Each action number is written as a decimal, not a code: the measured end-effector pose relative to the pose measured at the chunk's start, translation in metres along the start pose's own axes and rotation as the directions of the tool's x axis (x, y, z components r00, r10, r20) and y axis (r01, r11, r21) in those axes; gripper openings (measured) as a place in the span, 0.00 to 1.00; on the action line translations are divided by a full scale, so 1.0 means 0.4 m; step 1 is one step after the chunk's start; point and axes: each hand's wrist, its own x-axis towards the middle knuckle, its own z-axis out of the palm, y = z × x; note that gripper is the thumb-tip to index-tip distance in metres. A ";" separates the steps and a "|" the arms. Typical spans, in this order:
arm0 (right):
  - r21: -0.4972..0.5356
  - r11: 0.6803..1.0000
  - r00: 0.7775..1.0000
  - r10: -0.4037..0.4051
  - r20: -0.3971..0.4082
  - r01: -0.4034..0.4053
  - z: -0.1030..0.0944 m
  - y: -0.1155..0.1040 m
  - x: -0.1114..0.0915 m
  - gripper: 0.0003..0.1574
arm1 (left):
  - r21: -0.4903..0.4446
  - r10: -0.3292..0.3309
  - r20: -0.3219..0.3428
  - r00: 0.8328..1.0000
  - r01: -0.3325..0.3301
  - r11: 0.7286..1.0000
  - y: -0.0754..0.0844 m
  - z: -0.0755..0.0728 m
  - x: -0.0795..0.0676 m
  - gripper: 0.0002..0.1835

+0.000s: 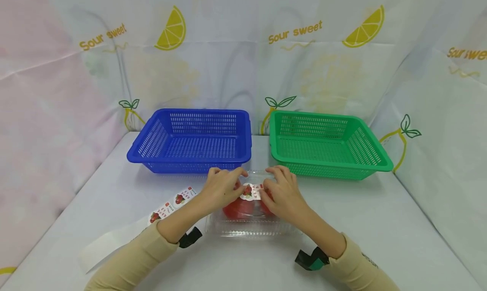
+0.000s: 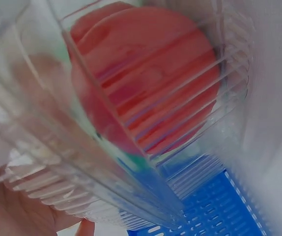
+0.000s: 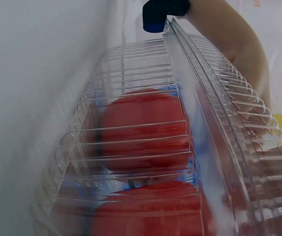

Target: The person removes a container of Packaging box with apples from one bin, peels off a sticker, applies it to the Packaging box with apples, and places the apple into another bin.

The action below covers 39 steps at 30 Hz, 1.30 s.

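Note:
A clear plastic clamshell box (image 1: pixel 253 228) stands on the table, holding red round things that look like fruit (image 1: pixel 237 210). A white sticker label (image 1: pixel 258 191) with a red fruit picture lies at its lid. My left hand (image 1: pixel 222 187) has its thumb and a bent finger at the label's left end. At the other end, my right hand (image 1: pixel 283 194) pinches the label's edge. Through the ribbed box wall (image 3: pixel 131 132) the right wrist view shows two red pieces. In the left wrist view a large red piece (image 2: pixel 151 73) shows through the plastic.
Behind the box are a blue basket (image 1: pixel 190 160) at left and a green basket (image 1: pixel 331 162) at right. A strip of sticker labels (image 1: pixel 163 210) lies on the white table, partly under the left forearm. A printed curtain (image 1: pixel 243 71) hangs behind.

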 end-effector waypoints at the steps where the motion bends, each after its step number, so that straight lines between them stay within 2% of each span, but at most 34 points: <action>1: -0.003 1.000 1.000 0.002 0.003 -0.002 0.000 0.000 0.000 0.10 | -0.001 -0.001 0.002 1.000 0.001 1.000 -0.001 0.000 0.001 0.13; 20: -0.043 0.998 0.998 0.043 0.042 -0.041 0.000 0.003 0.000 0.13 | 0.042 0.019 0.026 0.999 -0.020 0.999 0.003 0.005 0.008 0.13; 26: -0.063 0.997 0.999 0.035 0.027 -0.034 0.003 0.003 -0.001 0.13 | 0.066 0.057 0.004 0.998 -0.057 0.996 -0.002 0.010 0.002 0.12; 39: -0.101 0.993 0.998 0.059 0.037 -0.055 -0.004 0.004 0.004 0.12 | 0.097 0.066 -0.007 0.998 -0.065 0.993 -0.001 0.011 -0.003 0.09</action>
